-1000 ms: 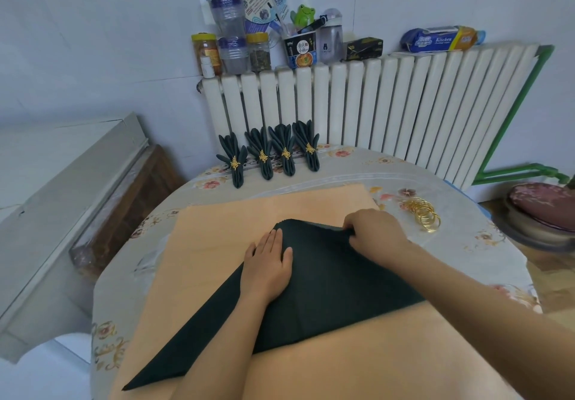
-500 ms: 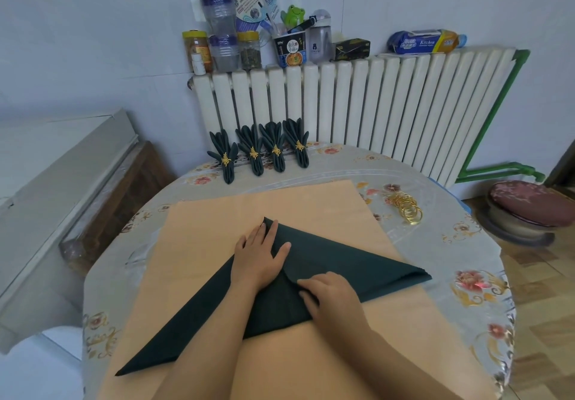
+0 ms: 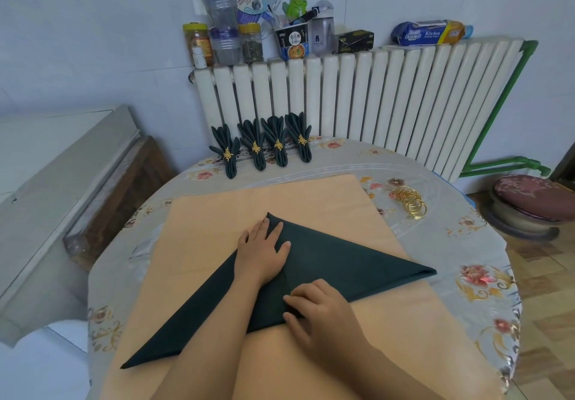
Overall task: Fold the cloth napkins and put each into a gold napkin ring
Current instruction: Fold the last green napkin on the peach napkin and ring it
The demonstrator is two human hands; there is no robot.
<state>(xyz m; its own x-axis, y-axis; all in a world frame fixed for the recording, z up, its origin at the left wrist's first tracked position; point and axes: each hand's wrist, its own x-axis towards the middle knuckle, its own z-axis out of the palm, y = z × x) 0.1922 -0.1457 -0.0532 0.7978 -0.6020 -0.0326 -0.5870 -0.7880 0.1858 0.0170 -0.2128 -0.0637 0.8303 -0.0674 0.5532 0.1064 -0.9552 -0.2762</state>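
A dark green cloth napkin [image 3: 342,262] lies folded into a wide triangle on the peach mat [image 3: 217,219], its apex pointing away from me. My left hand [image 3: 263,251] lies flat on the napkin just below the apex, fingers straight. My right hand [image 3: 320,309] rests at the napkin's near edge, fingertips curled onto the cloth. A loose pile of gold napkin rings [image 3: 410,202] sits on the table to the right of the mat. Several finished napkins in gold rings [image 3: 264,146] stand in a row at the table's far edge.
The round table [image 3: 466,244] has a floral plastic cover. A white radiator [image 3: 373,100] behind it carries jars, bottles and packets on top. A grey cabinet [image 3: 62,188] stands to the left and a cushioned stool [image 3: 535,200] to the right.
My right hand carried the napkin's far corner toward me, folding the cloth into a triangle, and now rests at the near edge. My left hand stayed pressed on the napkin.
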